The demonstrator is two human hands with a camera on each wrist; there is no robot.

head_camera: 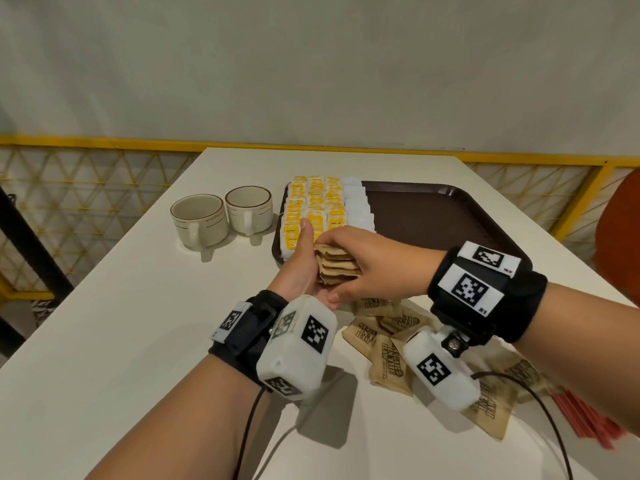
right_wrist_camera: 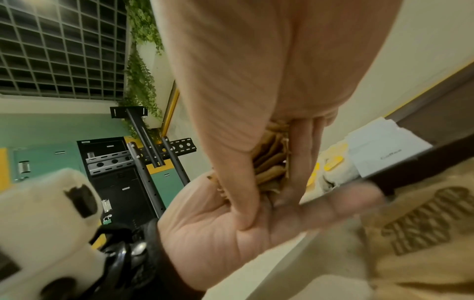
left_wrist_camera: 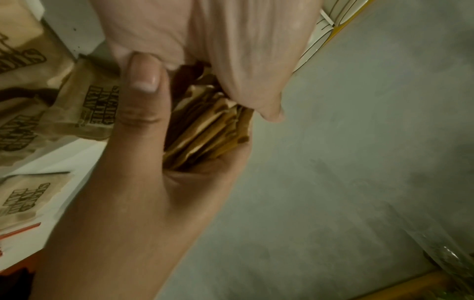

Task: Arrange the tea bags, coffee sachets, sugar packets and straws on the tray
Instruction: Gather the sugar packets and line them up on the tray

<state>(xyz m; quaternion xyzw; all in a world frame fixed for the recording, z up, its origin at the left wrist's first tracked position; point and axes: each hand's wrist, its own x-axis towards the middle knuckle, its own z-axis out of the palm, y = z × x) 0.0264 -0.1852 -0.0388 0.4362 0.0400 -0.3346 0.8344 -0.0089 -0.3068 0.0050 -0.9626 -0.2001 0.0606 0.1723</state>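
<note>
A stack of brown sugar packets (head_camera: 337, 266) stands on edge against the palm of my left hand (head_camera: 298, 268), just in front of the dark brown tray (head_camera: 433, 216). That hand lies flat with its thumb up beside the stack. My right hand (head_camera: 367, 268) grips the stack from the right, fingers over the top and thumb at the near end. Both wrist views show the packet edges (left_wrist_camera: 205, 130) (right_wrist_camera: 271, 162) between the two hands. Yellow tea bags (head_camera: 311, 209) and white sachets (head_camera: 356, 206) fill rows on the tray's left part. Loose sugar packets (head_camera: 381, 337) and red straws (head_camera: 588, 420) lie on the table.
Two cream cups (head_camera: 199, 220) (head_camera: 249, 209) stand left of the tray on the white table (head_camera: 121, 323). The tray's right part is bare. A yellow railing (head_camera: 86, 142) runs behind the table, and cables trail from both wrist cameras.
</note>
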